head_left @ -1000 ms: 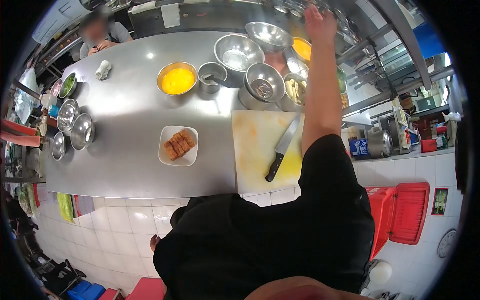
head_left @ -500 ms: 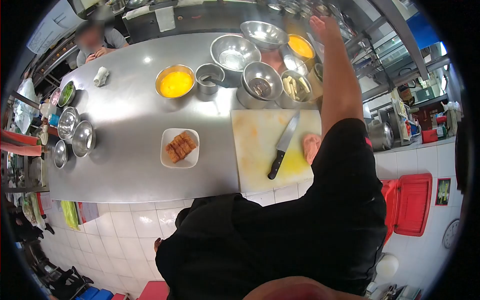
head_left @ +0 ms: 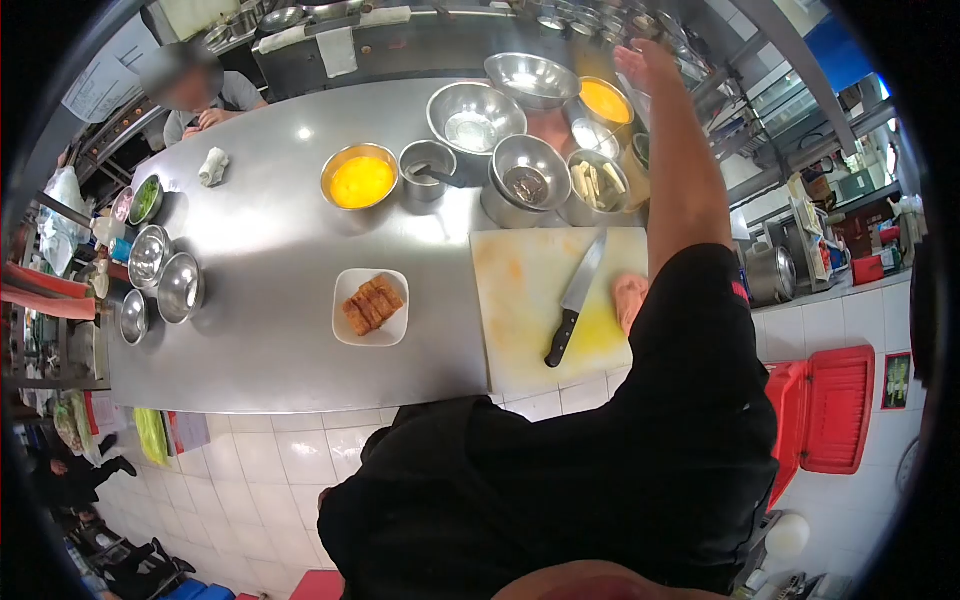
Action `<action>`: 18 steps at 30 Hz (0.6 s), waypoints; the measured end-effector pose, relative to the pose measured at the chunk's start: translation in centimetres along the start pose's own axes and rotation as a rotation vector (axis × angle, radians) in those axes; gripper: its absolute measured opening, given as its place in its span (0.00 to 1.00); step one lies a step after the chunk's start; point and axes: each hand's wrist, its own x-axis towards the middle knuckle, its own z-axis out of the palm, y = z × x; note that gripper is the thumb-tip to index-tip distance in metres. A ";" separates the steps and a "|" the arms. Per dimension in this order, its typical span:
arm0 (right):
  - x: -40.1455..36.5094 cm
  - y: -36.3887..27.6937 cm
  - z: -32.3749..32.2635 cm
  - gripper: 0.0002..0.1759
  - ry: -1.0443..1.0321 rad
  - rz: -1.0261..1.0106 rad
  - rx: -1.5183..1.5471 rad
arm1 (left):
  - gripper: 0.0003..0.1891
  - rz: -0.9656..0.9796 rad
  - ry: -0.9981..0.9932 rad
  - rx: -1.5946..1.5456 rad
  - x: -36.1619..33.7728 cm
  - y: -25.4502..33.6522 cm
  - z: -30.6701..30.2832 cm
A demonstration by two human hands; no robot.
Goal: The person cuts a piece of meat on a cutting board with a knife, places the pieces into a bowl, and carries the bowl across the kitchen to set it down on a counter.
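Note:
My right hand [head_left: 645, 65] reaches far out at the back right, beyond the bowls, its fingers stretched out and nothing visible in them. My left hand [head_left: 323, 497] is almost wholly hidden beside my black clothing, with only a sliver showing. Under my right arm lies a cutting board [head_left: 510, 330], stained yellow and orange. On it rest a black-handled kitchen knife [head_left: 577, 295] and a pink lump [head_left: 630, 300] like raw meat, partly covered by my sleeve. Left of the board, browned, sliced food [head_left: 374, 305] sits on a white square dish [head_left: 372, 338].
Behind the board stand several steel bowls [head_left: 470, 120], one with pale strips [head_left: 598, 187]. Bowls of yellow liquid [head_left: 362, 180] stand left and back right. More bowls [head_left: 181, 288] line the left edge. A co-worker [head_left: 205, 115] is at the far left corner, near a crumpled cloth [head_left: 213, 167].
The whole view has shifted slightly, so the table appears a little lower and further right. My right arm stays stretched out; my left hand shows less than before. The dish and knife keep their places.

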 end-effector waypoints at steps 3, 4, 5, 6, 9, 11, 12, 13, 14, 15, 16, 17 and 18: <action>-1.7 0.1 1.0 0.26 -0.035 -0.054 -0.034 | 0.19 -0.003 -0.001 0.003 0.2 0.2 0.2; -1.9 0.0 1.0 0.26 -0.037 -0.046 -0.023 | 0.19 -0.004 0.000 0.007 0.2 0.1 0.3; -1.9 -0.2 1.2 0.26 -0.039 -0.042 -0.012 | 0.19 0.000 0.000 0.009 0.4 0.3 0.4; -1.6 -0.4 0.9 0.26 -0.039 -0.037 -0.001 | 0.19 0.000 -0.006 0.011 0.5 0.5 0.5; 1.7 -0.9 -1.4 0.27 -0.007 -0.038 -0.039 | 0.19 -0.002 -0.010 0.020 0.9 0.6 0.8; 1.1 -1.3 -1.7 0.28 -0.010 -0.061 -0.064 | 0.19 -0.006 -0.016 0.027 0.8 0.7 0.9; 1.1 -1.3 -1.7 0.29 -0.014 -0.071 -0.075 | 0.19 -0.010 -0.015 0.031 0.8 0.7 1.0; 1.0 -1.4 -1.8 0.29 -0.033 -0.057 -0.089 | 0.19 -0.005 -0.016 0.032 0.9 0.8 1.0; 0.9 -1.5 -1.8 0.29 -0.052 -0.043 -0.102 | 0.19 -0.001 -0.023 0.035 1.1 0.9 1.1; 0.8 -1.5 -2.0 0.30 -0.070 -0.028 -0.116 | 0.19 -0.001 -0.027 0.040 1.1 0.9 1.0; 0.9 -1.5 -1.8 0.29 -0.030 -0.015 -0.124 | 0.19 -0.004 -0.026 0.038 1.1 0.9 1.0; 1.1 -1.3 -1.4 0.29 0.009 -0.002 -0.133 | 0.19 -0.003 -0.028 0.045 1.1 0.8 1.0; 1.1 -1.2 -1.2 0.29 0.050 0.011 -0.142 | 0.19 -0.005 -0.028 0.048 1.0 0.7 0.9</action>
